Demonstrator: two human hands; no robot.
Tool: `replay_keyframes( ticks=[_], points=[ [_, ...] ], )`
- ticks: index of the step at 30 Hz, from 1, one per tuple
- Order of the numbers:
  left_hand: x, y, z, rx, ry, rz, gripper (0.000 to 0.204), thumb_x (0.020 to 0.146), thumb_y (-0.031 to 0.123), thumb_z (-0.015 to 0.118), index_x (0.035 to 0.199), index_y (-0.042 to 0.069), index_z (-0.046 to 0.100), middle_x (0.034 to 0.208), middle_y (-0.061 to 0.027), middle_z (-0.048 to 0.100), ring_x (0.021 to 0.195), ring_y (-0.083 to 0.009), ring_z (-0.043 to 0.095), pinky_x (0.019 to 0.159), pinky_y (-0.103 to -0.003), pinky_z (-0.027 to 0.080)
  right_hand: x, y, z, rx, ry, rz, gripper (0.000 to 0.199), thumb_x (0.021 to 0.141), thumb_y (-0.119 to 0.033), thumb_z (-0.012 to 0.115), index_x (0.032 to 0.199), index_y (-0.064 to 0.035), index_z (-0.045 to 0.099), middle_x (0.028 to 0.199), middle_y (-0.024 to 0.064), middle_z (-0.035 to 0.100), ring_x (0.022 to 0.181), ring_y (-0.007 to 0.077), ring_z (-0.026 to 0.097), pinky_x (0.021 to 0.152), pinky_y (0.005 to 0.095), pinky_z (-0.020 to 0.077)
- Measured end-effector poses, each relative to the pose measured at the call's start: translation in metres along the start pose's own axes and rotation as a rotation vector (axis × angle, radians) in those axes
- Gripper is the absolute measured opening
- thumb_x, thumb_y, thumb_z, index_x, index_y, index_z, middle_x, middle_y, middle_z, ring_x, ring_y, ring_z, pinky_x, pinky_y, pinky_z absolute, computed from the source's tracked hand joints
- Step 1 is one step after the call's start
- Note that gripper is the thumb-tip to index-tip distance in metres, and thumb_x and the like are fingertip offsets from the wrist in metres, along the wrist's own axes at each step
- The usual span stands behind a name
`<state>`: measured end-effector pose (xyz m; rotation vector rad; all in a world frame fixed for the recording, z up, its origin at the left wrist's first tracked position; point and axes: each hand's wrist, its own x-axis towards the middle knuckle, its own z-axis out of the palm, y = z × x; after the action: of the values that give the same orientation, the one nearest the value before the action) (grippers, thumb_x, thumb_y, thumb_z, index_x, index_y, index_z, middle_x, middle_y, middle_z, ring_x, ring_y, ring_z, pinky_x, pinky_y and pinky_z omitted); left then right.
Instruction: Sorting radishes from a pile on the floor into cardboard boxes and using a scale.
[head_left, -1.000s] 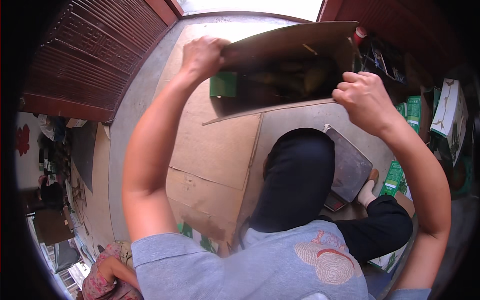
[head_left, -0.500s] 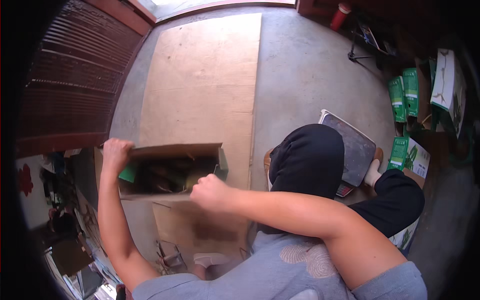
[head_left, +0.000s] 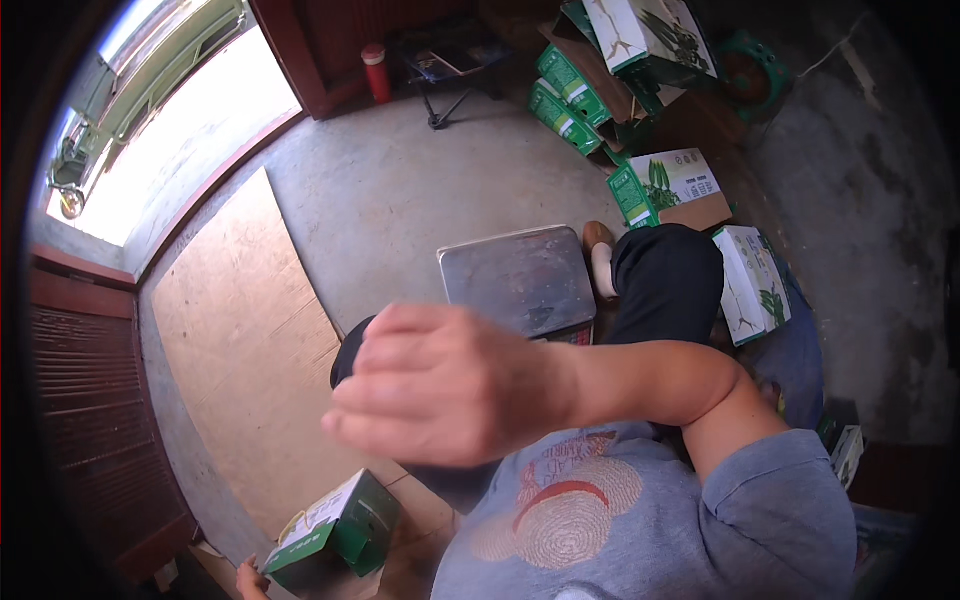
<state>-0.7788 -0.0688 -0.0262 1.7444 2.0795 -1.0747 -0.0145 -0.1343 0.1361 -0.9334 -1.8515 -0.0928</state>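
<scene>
Scale (head_left: 515,275): lay on the floor (head_left: 400,165) beyond the right hand (head_left: 435,385), a shoe (head_left: 597,236) just right of it. Cardboard sheet (head_left: 235,335): lay to the left, doorway (head_left: 205,120) beyond. Box (head_left: 366,525): stood at the sheet's near end. Bottle (head_left: 376,76): stood beyond the scale, left of a stand (head_left: 447,55). More boxes (head_left: 752,285): occupied the right side.
</scene>
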Motion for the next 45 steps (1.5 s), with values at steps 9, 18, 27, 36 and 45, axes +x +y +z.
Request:
replay_keyframes(
  ticks=[9,18,27,36,45],
  points=[
    [0.013,0.31,-0.202,-0.097,0.389,0.524,0.066,0.087,0.002,0.067,0.148,0.015,0.047,0.146,-0.0171,0.052,0.138,-0.0358,0.046,0.114,-0.044,0.039,-0.339,0.036,-0.341,-0.472,0.677,1.053,0.023,0.099,-0.003,0.059,0.121,-0.0007,0.065,0.102,0.0081,0.073,0.088,0.0123,0.068,0.078,0.0285,0.0544],
    [-0.155,0.642,-0.323,-0.057,0.711,1.18,0.045,0.097,0.009,0.062,0.141,0.008,0.055,0.144,-0.0165,0.055,0.136,-0.0356,0.049,0.113,-0.046,0.04,-0.722,-0.068,-0.484,-0.395,2.064,1.669,0.065,0.086,-0.042,0.073,0.137,-0.0074,0.054,0.126,0.012,0.059,0.107,0.0258,0.059,0.092,0.0418,0.0475],
    [-0.243,0.754,-0.288,-0.003,0.729,1.289,0.04,0.099,0.011,0.061,0.139,0.008,0.059,0.147,-0.0201,0.051,0.136,-0.0373,0.049,0.11,-0.048,0.044,-0.827,-0.077,-0.515,0.033,2.303,1.438,0.116,0.075,-0.077,0.067,0.162,-0.0201,0.016,0.166,0.0181,0.014,0.152,0.0378,0.016,0.123,0.0488,0.0088],
    [-0.229,0.75,-0.276,-0.154,0.712,1.172,0.036,0.099,0.005,0.058,0.135,0.01,0.063,0.149,-0.0175,0.05,0.13,-0.0326,0.056,0.094,-0.043,0.057,-0.851,-0.083,-0.549,0.387,1.977,1.551,0.111,0.069,-0.08,0.069,0.156,-0.024,0.03,0.159,0.011,0.033,0.146,0.0391,0.026,0.115,0.0649,0.0129],
    [-0.235,0.813,-0.3,-0.232,0.7,1.239,0.03,0.098,0.009,0.063,0.127,0.009,0.068,0.141,-0.0154,0.059,0.122,-0.031,0.062,0.092,-0.04,0.055,-0.761,-0.065,-0.519,0.222,2.147,1.65,0.089,0.064,-0.067,0.075,0.136,-0.0228,0.05,0.141,0.009,0.044,0.118,0.0258,0.044,0.092,0.0436,0.031]
  ],
)
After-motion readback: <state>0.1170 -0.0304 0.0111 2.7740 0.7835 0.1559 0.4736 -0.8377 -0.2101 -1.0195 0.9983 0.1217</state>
